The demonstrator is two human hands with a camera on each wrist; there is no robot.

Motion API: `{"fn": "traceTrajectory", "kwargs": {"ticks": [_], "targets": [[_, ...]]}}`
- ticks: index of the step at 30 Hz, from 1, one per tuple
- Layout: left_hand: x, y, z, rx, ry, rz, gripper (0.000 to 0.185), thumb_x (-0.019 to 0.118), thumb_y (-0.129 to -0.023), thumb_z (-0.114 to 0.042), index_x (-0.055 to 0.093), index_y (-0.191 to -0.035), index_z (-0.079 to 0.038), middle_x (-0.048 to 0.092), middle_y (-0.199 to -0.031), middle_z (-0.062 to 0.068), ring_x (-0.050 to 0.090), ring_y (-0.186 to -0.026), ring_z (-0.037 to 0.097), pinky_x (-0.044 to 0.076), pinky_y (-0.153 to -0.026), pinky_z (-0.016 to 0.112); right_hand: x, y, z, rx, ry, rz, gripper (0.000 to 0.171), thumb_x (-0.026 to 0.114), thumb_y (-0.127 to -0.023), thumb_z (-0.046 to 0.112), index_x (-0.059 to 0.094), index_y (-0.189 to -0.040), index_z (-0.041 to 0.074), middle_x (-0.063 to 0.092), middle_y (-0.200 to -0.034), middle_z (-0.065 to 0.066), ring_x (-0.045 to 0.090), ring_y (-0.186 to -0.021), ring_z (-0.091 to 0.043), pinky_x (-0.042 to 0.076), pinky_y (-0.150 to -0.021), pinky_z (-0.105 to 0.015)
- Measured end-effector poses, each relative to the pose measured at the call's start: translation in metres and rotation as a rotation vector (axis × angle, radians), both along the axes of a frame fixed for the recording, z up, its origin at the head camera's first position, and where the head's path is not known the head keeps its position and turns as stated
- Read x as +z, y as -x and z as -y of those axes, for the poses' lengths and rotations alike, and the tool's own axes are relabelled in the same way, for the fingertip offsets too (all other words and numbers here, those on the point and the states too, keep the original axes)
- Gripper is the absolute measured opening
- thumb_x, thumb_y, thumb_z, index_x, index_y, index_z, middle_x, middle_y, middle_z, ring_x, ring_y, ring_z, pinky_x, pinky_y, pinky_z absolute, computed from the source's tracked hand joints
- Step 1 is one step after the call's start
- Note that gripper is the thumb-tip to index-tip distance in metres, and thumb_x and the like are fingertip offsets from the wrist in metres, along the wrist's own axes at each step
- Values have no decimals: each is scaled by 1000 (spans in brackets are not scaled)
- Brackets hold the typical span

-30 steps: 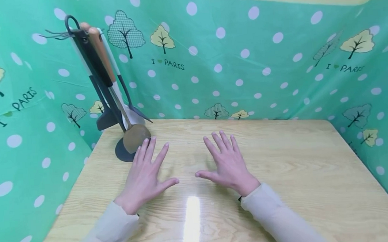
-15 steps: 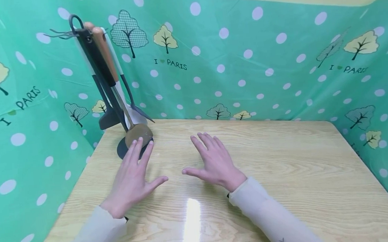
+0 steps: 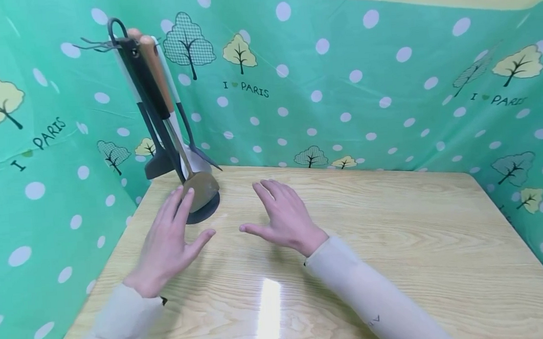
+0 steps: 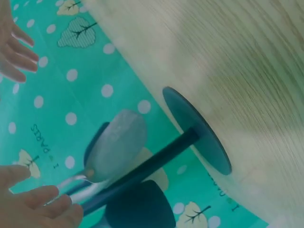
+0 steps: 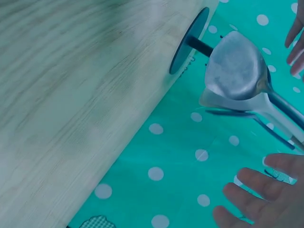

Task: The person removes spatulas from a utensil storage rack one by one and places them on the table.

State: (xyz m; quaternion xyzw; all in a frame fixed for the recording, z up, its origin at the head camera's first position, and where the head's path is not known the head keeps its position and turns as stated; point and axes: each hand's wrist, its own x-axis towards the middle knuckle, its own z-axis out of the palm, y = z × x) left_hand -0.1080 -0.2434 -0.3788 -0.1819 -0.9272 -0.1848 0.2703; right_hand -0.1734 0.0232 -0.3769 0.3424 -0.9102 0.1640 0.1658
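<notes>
Head view: I have both hands spread and grasping nothing, left hand (image 3: 165,247) just short of the spatula (image 3: 202,187), right hand (image 3: 283,220) beside; next calls for gripping its handle.

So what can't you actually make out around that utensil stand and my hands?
- Head view: left hand covers the front of the stand's base; contact unclear.
- Head view: the hanging utensils overlap, so their count is unclear.
- Right wrist view: right hand cut by the edge.
</notes>
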Motion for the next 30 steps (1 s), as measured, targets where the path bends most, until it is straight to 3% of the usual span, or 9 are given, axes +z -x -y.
{"fn": "traceTrajectory", "kwargs": {"ticks": [6, 13, 18, 23, 26, 27, 30], "targets": [[0, 7, 8, -8, -76, -25, 84, 74, -81, -33, 31, -148, -5, 34, -148, 21, 35, -131, 43, 37, -99, 61, 4, 5, 18, 21, 49, -43, 87, 53, -83, 70, 42, -141, 6, 50, -135, -10, 44, -127, -25, 39, -105, -41], [-3, 11, 18, 1, -158, 12, 67, 64, -92, -26, 34, -145, 1, 38, -144, 25, 36, -131, 43, 31, -106, 56, 12, 9, 42, 44, 50, -73, 78, 56, -86, 63, 44, -138, 6, 55, -130, -9, 51, -121, -24, 44, -99, -38], [-4, 15, 27, 40, -215, 75, 56, 54, -99, -25, 34, -145, -1, 40, -142, 25, 37, -130, 42, 33, -103, 58, 14, 13, 56, 33, 83, 11, 76, 53, -89, 61, 43, -139, 5, 54, -133, -9, 50, -123, -22, 43, -101, -36], [-7, 24, 34, 51, -282, 95, 47, 46, -102, -20, 38, -142, 3, 45, -136, 27, 46, -121, 44, 38, -97, 59, 16, 15, 67, 25, 193, 130, 67, 54, -92, 55, 47, -138, 8, 54, -134, -7, 51, -123, -21, 46, -97, -38], [-9, 31, 36, 46, -343, 78, 42, 47, -101, -15, 43, -137, 7, 50, -129, 28, 52, -113, 43, 43, -93, 55, 18, 18, 74, 28, 251, 171, 62, 55, -93, 52, 48, -137, 9, 54, -134, -5, 50, -123, -19, 47, -96, -37], [-10, 34, 38, 47, -365, 79, 41, 47, -101, -15, 44, -135, 8, 51, -127, 28, 53, -112, 42, 45, -95, 46, 20, 19, 77, 29, 265, 184, 61, 55, -93, 51, 48, -137, 9, 53, -135, -5, 50, -123, -18, 47, -97, -36], [-10, 43, 40, 55, -442, 117, 42, 48, -101, -17, 44, -135, 8, 52, -127, 26, 54, -114, 40, 46, -95, 42, 23, 23, 83, 37, 310, 204, 59, 55, -94, 49, 49, -137, 9, 54, -135, -5, 49, -125, -17, 45, -99, -34]]}}
